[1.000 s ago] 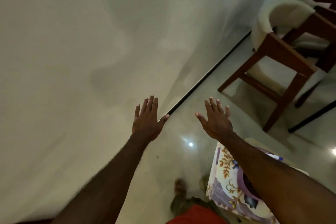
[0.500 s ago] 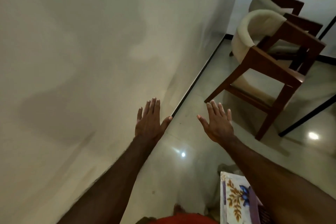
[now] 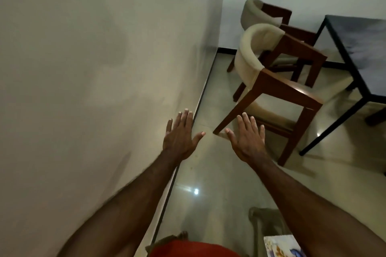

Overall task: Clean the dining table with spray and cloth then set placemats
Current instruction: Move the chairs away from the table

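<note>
The dining table (image 3: pixel 363 48) stands at the far right, only partly in view and cut off by the frame's edge. Its tabletop is dark, with a blue-grey cloudy sheen on the surface, framed by a thin black rim. Slim black legs run down to the pale tiled floor; one slants toward the near side. A patterned piece with blue and orange flowers on white, possibly a placemat (image 3: pixel 279 246), shows at the bottom edge, mostly hidden.

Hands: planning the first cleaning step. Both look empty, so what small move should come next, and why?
Probably step toward the dark table at the right. Left hand and right hand are open and empty, and no spray or cloth is in view, so those need finding first.
</note>
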